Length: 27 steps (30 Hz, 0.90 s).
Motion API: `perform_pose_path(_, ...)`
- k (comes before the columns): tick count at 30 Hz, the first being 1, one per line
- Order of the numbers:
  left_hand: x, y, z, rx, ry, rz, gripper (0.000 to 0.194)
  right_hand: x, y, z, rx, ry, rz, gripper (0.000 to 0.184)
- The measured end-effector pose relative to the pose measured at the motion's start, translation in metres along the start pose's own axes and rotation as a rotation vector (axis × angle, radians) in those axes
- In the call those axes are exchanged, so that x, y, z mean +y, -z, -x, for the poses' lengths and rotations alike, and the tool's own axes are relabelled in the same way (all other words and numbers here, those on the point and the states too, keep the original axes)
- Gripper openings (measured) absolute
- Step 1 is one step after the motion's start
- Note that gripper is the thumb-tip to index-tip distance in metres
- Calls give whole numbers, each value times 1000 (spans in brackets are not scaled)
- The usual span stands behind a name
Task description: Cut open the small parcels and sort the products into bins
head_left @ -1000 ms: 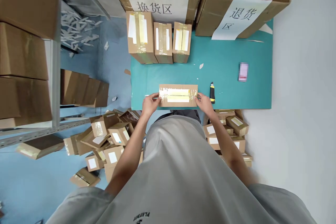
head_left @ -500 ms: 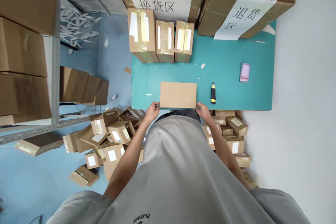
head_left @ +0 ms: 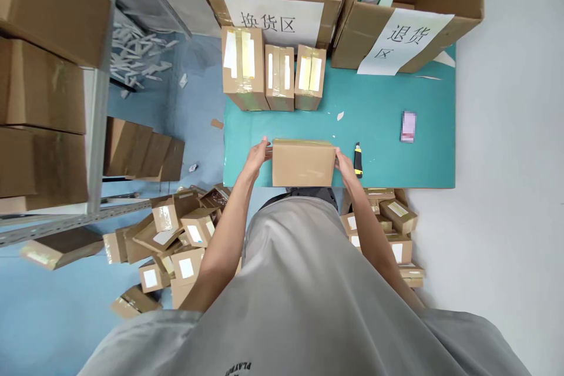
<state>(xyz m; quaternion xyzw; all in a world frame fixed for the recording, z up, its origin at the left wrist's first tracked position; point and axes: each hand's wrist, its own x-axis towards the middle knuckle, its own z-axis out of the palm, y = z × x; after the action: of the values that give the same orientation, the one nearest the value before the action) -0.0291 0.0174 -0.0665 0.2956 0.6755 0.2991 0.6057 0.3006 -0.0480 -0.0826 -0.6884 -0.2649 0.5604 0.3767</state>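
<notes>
Between my two hands is a brown cardboard box [head_left: 303, 164] at the front edge of the green table. It is tipped so that its long plain side faces me and a taped face shows along its far edge. My left hand [head_left: 258, 158] presses its fingers to the box's left end, thumb raised. At the right end, my right hand [head_left: 345, 165] holds it with the fingertips, partly hidden behind the box. A yellow and black utility knife [head_left: 358, 161] lies on the table just right of my right hand.
Three taped boxes [head_left: 279, 79] stand at the table's [head_left: 379, 106] back left. Behind are two large open cartons, one [head_left: 211, 3] left and one [head_left: 462, 26] right, with paper signs. A phone-like item [head_left: 408, 127] lies right. Shelving [head_left: 99, 129] stands left; boxes [head_left: 185, 264] litter the floor.
The box has tipped up, so its taped edge now shows at the far side. Both hands have moved up along its ends. The view has shifted slightly.
</notes>
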Motion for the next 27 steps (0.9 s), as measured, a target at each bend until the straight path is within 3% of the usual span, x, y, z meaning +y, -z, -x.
perform_pose_path(7,-11,6,35,53,-243,-57,47,-3,0,41,86,186,63,76)
perform_pose_path(10,-25,7,42,88,-225,-89,44,4,-6,45,101,231,95,71)
perform_pose_path(13,-37,11,43,77,-170,-130,46,11,-4,43,78,177,149,66)
perform_pose_path(17,-36,23,35,23,-95,-102,56,9,4,27,21,136,172,64)
perform_pose_path(22,9,54,-17,168,-89,-30,87,-21,-6,-28,100,153,138,72)
perform_pose_path(25,54,74,-65,244,-120,-17,102,-55,-29,-73,57,118,104,82)
perform_pose_path(27,85,84,-95,253,-95,-6,101,-81,-50,-102,-4,44,77,91)
